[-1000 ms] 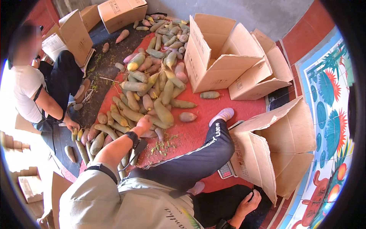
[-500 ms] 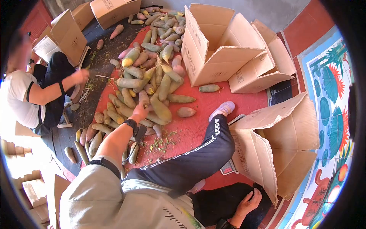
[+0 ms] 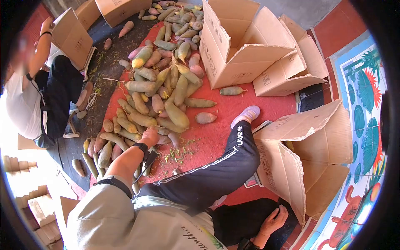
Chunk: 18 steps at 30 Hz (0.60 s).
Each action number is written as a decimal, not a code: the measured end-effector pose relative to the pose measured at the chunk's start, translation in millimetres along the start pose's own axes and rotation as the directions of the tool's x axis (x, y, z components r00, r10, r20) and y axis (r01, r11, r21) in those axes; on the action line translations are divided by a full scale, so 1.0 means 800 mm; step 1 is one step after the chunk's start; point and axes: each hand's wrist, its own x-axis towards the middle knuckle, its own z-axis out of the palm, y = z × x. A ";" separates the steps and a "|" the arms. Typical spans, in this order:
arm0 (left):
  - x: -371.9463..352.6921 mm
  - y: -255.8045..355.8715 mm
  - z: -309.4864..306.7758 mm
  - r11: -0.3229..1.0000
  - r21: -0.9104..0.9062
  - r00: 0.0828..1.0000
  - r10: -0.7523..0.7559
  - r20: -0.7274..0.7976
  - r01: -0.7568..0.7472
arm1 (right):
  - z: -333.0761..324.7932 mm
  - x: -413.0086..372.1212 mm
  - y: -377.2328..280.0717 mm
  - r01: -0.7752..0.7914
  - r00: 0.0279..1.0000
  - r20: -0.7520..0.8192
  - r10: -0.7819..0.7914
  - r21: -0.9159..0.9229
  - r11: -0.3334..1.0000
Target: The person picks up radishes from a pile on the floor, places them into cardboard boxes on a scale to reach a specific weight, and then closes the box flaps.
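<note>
A large heap of green and pinkish radishes (image 3: 177,110) covers the red mat. My left hand (image 3: 151,135) reaches into its near side, fingers curled down among the radishes; what they hold, if anything, is hidden. A dark flat object (image 3: 151,159) hangs by that wrist. Just beyond the knuckles lie a plump pinkish radish (image 3: 157,103) and a long green one (image 3: 177,114). My right hand (image 3: 275,220) rests on my black-clad knee at the lower right, fingers loosely apart, holding nothing.
Open cardboard boxes stand at the right: a near one (image 3: 279,166) beside my leg and others (image 3: 233,62) farther back. Single radishes (image 3: 206,118) lie on the red mat (image 3: 200,146). A co-worker (image 3: 29,96) sits at the left by another box (image 3: 73,37).
My left hand has drawn back toward me from the pinkish radish. The co-worker's arm has lifted toward the box at the back left. My right hand stays on the knee.
</note>
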 end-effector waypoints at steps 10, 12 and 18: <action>0.020 -0.019 -0.010 0.961 0.262 0.988 0.119 -0.101 -0.089 | -0.003 0.005 -0.009 0.002 1.000 -0.012 -0.002 0.006 1.000; 0.024 -0.020 -0.016 0.955 0.284 0.993 0.105 -0.060 -0.084 | -0.003 0.005 -0.011 -0.014 1.000 -0.018 0.014 0.006 1.000; 0.031 -0.005 -0.024 0.867 0.491 0.985 0.147 -0.087 -0.086 | -0.003 0.007 -0.013 -0.029 0.999 -0.032 0.029 -0.006 1.000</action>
